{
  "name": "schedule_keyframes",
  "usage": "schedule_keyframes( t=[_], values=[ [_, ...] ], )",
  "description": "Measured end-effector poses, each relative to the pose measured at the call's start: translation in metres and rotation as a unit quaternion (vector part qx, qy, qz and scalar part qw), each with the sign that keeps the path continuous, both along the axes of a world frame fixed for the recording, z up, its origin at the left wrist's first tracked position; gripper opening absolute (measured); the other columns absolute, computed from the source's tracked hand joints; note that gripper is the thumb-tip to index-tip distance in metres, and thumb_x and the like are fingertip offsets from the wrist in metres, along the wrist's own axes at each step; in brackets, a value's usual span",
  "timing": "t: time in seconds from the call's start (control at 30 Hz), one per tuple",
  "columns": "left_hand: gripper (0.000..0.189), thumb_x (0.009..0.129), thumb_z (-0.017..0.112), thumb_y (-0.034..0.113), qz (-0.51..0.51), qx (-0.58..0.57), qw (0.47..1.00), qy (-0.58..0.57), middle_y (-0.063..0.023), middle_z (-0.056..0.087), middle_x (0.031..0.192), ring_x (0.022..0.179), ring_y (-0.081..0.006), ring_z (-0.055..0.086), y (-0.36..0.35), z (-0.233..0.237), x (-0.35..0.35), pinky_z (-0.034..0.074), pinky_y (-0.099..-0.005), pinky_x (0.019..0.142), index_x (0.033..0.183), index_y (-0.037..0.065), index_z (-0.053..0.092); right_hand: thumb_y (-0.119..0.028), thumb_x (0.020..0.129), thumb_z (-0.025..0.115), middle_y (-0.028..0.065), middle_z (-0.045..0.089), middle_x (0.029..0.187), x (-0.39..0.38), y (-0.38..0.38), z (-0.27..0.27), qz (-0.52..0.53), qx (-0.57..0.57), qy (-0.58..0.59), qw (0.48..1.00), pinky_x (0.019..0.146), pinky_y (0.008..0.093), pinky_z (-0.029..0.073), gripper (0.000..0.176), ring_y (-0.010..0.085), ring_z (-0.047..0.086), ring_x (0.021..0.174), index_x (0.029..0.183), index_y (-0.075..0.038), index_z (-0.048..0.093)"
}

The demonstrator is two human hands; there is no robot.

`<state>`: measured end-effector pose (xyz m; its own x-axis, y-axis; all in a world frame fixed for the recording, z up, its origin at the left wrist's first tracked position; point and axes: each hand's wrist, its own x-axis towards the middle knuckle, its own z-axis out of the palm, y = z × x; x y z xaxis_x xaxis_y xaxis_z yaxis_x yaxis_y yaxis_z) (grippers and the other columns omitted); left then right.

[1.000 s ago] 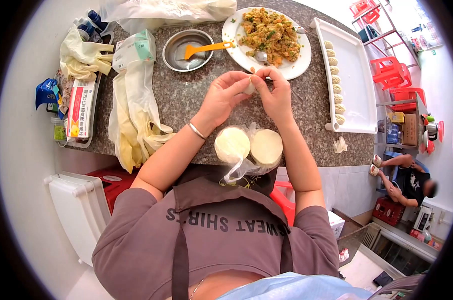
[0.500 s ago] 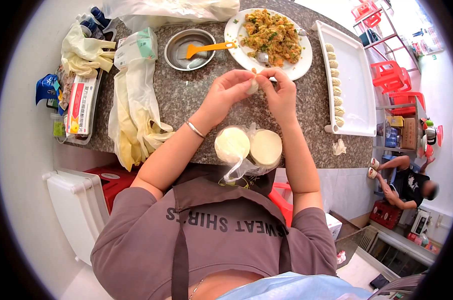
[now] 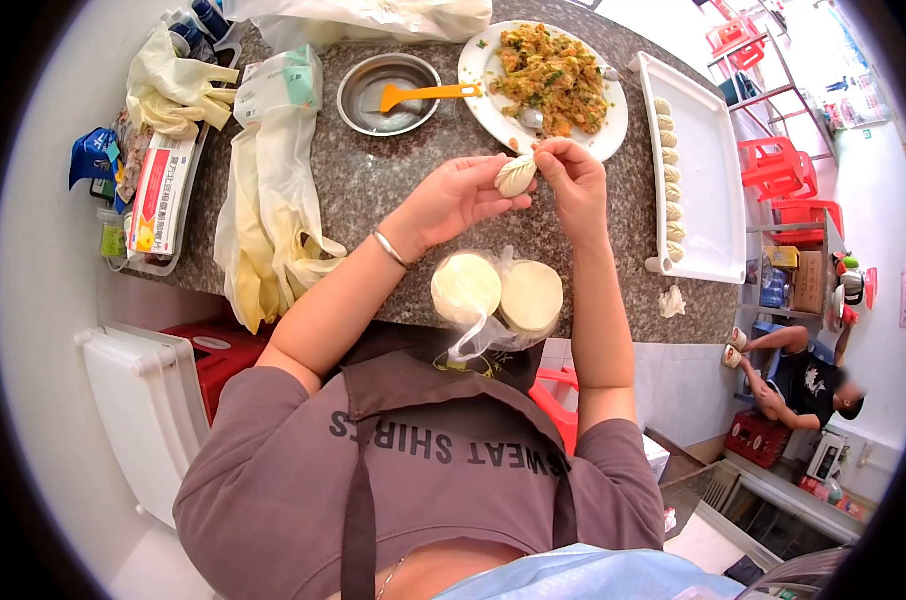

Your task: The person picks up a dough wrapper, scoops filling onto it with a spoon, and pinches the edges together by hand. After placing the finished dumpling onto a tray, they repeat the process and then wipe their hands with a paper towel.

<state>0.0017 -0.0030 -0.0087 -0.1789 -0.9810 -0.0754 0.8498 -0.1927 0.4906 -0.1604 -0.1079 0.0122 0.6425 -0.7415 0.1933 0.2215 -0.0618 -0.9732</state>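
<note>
A pleated dumpling (image 3: 516, 176) sits between my hands above the counter, its leaf-like folds facing up. My left hand (image 3: 461, 197) cradles it with curled fingers and thumb. With thumb and forefinger, my right hand (image 3: 575, 180) pinches its tip. Just beyond is a white plate (image 3: 476, 88) of chopped filling (image 3: 553, 80) with a spoon partly buried in it. Close to my body lie two stacks of round wrappers, the left stack (image 3: 467, 287) partly in clear plastic and the right stack (image 3: 532, 296) beside it. A row of finished dumplings (image 3: 671, 172) lines the tray's left side.
The white tray (image 3: 713, 190) stands at the counter's right. A metal bowl (image 3: 358, 120) with an orange spatula (image 3: 428, 93) is left of the plate. Plastic bags (image 3: 268, 200) and a medicine box (image 3: 160, 195) lie left. A person (image 3: 798, 385) sits far right; red stools (image 3: 773, 165) stand behind.
The dumpling has come into clear view, its pleats now showing. My left hand has opened its palm beneath it, and my right hand has shifted slightly right.
</note>
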Motion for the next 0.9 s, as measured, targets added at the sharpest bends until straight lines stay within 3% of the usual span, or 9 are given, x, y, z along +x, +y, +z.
schedule_keyframes(
  t=[0.17, 0.3, 0.37, 0.4, 0.47, 0.57, 0.7, 0.8, 0.9],
  values=[
    [0.034, 0.101, 0.049, 0.022, 0.033, 0.027, 0.999, -0.025, -0.0176, 0.064, 0.115, 0.099, -0.0246, 0.068, 0.001, 0.002, 0.000, 0.059, -0.0267, 0.082, 0.124, -0.002, 0.055, -0.009, 0.092, 0.063, -0.0002, 0.064, 0.094, -0.002, 0.004, 0.015, -0.040, 0.016, 0.009, 0.999, 0.077, 0.0221, 0.045, 0.009, 0.0063, 0.056, 0.086, 0.095, 0.000, 0.064],
    [0.033, 0.100, 0.050, 0.023, 0.045, 0.028, 0.998, -0.036, -0.0141, 0.065, 0.115, 0.099, -0.0224, 0.067, 0.001, 0.001, 0.000, 0.058, -0.0272, 0.083, 0.123, -0.001, 0.056, -0.010, 0.089, 0.066, -0.0001, 0.061, 0.088, -0.035, 0.006, 0.043, -0.024, -0.065, 0.014, 0.997, 0.072, 0.0271, 0.042, 0.011, 0.0083, 0.051, 0.079, 0.089, 0.001, 0.063],
    [0.032, 0.100, 0.052, 0.025, 0.076, 0.049, 0.995, -0.037, -0.0112, 0.066, 0.112, 0.096, -0.0198, 0.068, -0.001, -0.001, -0.004, 0.058, -0.0264, 0.081, 0.121, 0.001, 0.058, -0.011, 0.085, 0.069, 0.0030, 0.061, 0.082, -0.055, 0.025, 0.066, 0.100, -0.147, 0.160, 0.971, 0.070, 0.0293, 0.044, 0.013, 0.0132, 0.054, 0.075, 0.082, -0.001, 0.062],
    [0.032, 0.100, 0.052, 0.025, 0.073, 0.050, 0.996, -0.033, -0.0112, 0.066, 0.112, 0.096, -0.0198, 0.068, -0.001, -0.001, -0.005, 0.058, -0.0264, 0.081, 0.121, 0.001, 0.058, -0.011, 0.085, 0.069, 0.0030, 0.061, 0.082, -0.062, 0.035, 0.069, 0.098, -0.146, 0.164, 0.971, 0.070, 0.0293, 0.044, 0.013, 0.0132, 0.054, 0.075, 0.082, -0.001, 0.062],
    [0.033, 0.099, 0.053, 0.027, 0.072, 0.051, 0.994, -0.057, -0.0094, 0.067, 0.109, 0.092, -0.0176, 0.068, 0.000, 0.001, -0.004, 0.058, -0.0256, 0.078, 0.120, 0.002, 0.059, -0.012, 0.079, 0.072, 0.0068, 0.059, 0.076, -0.072, 0.055, 0.073, 0.192, -0.231, 0.295, 0.907, 0.067, 0.0317, 0.046, 0.014, 0.0203, 0.056, 0.073, 0.078, -0.002, 0.063],
    [0.033, 0.099, 0.054, 0.027, 0.073, 0.057, 0.993, -0.076, -0.0091, 0.068, 0.108, 0.089, -0.0168, 0.069, 0.001, 0.002, -0.005, 0.058, -0.0248, 0.075, 0.120, 0.002, 0.059, -0.016, 0.073, 0.078, 0.0063, 0.054, 0.068, -0.076, 0.073, 0.065, 0.137, -0.317, 0.422, 0.838, 0.063, 0.0344, 0.047, 0.023, 0.0222, 0.058, 0.069, 0.071, -0.004, 0.058],
    [0.033, 0.096, 0.060, 0.030, 0.060, 0.041, 0.994, -0.084, -0.0081, 0.068, 0.105, 0.087, -0.0159, 0.068, 0.002, 0.001, -0.004, 0.056, -0.0238, 0.074, 0.117, 0.005, 0.060, -0.019, 0.069, 0.081, 0.0049, 0.056, 0.067, -0.077, 0.068, 0.068, 0.088, -0.250, 0.499, 0.825, 0.060, 0.0346, 0.046, 0.030, 0.0206, 0.057, 0.064, 0.069, -0.004, 0.055],
    [0.035, 0.096, 0.060, 0.031, 0.058, 0.043, 0.994, -0.083, -0.0082, 0.067, 0.105, 0.087, -0.0153, 0.067, 0.002, -0.001, -0.005, 0.056, -0.0237, 0.075, 0.118, 0.004, 0.060, -0.014, 0.066, 0.084, 0.0004, 0.056, 0.066, -0.082, 0.056, 0.069, 0.123, -0.142, 0.515, 0.836, 0.057, 0.0292, 0.044, 0.030, 0.0123, 0.053, 0.062, 0.073, -0.003, 0.057],
    [0.039, 0.095, 0.061, 0.032, 0.044, 0.032, 0.993, -0.102, -0.0074, 0.066, 0.107, 0.088, -0.0141, 0.066, 0.002, 0.001, -0.008, 0.056, -0.0240, 0.076, 0.122, 0.004, 0.057, -0.013, 0.067, 0.083, 0.0032, 0.063, 0.080, -0.078, 0.043, 0.071, 0.083, -0.120, 0.459, 0.876, 0.066, 0.0289, 0.048, 0.030, 0.0137, 0.059, 0.075, 0.084, -0.001, 0.061]
  ],
)
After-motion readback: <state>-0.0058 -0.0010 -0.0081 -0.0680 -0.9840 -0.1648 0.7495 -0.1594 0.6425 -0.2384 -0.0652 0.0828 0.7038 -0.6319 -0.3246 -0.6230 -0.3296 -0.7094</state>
